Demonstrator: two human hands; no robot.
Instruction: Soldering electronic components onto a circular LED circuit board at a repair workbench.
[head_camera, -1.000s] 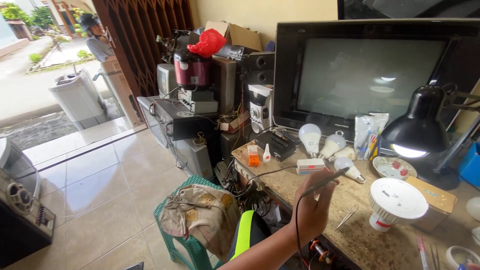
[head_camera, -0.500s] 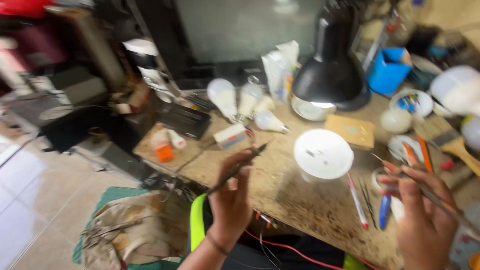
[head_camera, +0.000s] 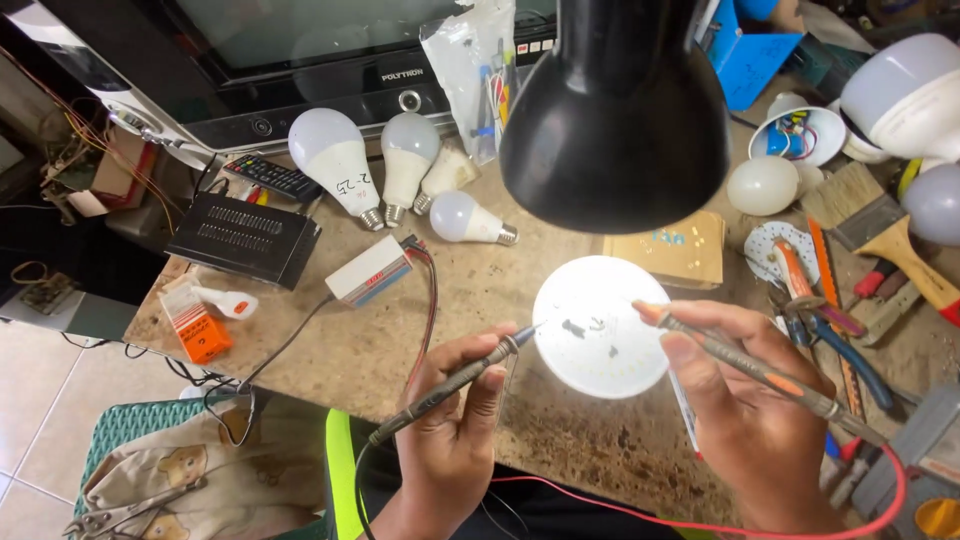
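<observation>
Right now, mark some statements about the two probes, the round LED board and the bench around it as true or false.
1. The left hand holds a black probe whose tip reaches the round LED board. True.
2. The right hand is empty. False: it holds a red probe aimed at the board.
3. A black desk lamp hangs over the board. True.
4. All the LED bulbs stand upright. False: they lie on their sides.
5. A paintbrush lies to the right of the board. True.

A speckled stone worktop (head_camera: 400, 330) — bearing white bulbs (head_camera: 340, 165), a round LED disc (head_camera: 600, 325), scattered tools (head_camera: 850, 290).
</observation>
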